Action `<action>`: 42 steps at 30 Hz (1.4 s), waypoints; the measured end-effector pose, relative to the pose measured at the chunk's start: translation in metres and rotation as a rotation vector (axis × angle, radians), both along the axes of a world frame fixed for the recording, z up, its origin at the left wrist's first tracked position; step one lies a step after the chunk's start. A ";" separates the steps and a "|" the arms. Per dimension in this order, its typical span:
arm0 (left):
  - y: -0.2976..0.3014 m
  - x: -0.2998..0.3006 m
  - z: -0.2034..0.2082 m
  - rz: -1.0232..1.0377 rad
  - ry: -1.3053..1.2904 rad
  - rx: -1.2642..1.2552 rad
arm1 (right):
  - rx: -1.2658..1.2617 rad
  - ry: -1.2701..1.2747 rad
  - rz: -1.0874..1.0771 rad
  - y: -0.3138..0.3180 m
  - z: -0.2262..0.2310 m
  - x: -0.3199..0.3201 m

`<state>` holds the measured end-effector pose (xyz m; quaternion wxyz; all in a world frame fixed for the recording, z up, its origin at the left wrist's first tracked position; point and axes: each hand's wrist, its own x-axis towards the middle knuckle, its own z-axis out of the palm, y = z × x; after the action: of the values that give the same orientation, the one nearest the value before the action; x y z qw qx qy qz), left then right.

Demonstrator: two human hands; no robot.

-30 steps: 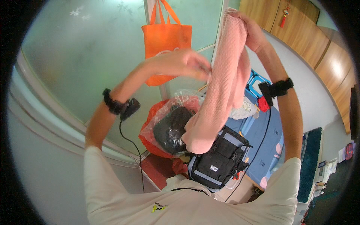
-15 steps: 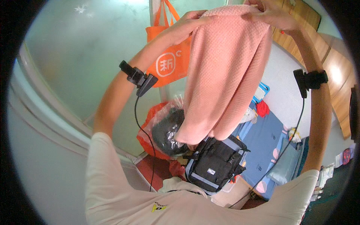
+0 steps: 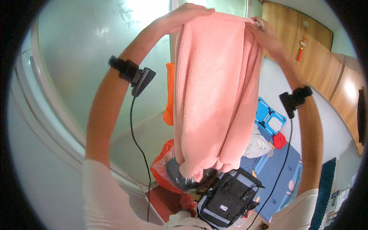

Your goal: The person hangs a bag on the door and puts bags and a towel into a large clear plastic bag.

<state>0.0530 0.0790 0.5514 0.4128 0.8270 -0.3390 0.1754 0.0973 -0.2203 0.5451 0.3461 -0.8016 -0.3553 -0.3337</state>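
Pink trousers (image 3: 214, 88) of soft, textured cloth hang upright in front of me, held up by their top edge. Their two lower ends fall close together over a black backpack. My left hand (image 3: 191, 14) grips the top left corner, its fingers partly hidden behind the cloth. At the top right, my right hand (image 3: 262, 32) pinches the edge with the fingers closed on it. Both arms are raised and bent outward, and each forearm wears a black strap with a clip and a cable.
The black and grey backpack (image 3: 230, 197) stands below, beside a red plastic bag (image 3: 163, 172) with something dark in clear wrap. A blue bed (image 3: 278, 182) lies to the right, with a blue folding table (image 3: 270, 117) against the wall. Frosted glass doors (image 3: 103, 42) are at left, wooden cabinets (image 3: 318, 61) at right.
The trousers have shifted left and lower in view, now covering most of the orange bag. My right hand has come lower and left. The view has tilted up, showing more of the cabinets.
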 end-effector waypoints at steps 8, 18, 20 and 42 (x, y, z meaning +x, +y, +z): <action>0.024 0.041 -0.047 0.321 0.209 0.221 | -0.154 -0.072 -0.139 0.055 -0.072 0.089; 0.072 0.136 0.018 0.843 -0.889 0.512 | 0.354 -0.406 -0.256 0.205 -0.037 0.167; 0.076 0.151 0.001 0.855 -0.868 0.598 | 0.218 -0.430 -0.271 0.211 -0.048 0.177; 0.067 0.143 -0.087 0.927 -0.935 0.741 | -0.155 -0.226 0.115 0.196 -0.079 0.202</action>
<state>0.1962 0.1465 0.4642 -0.1952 0.8091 -0.1332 0.5380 0.2993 -0.0243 0.4657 0.2597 -0.7616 -0.4619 -0.3730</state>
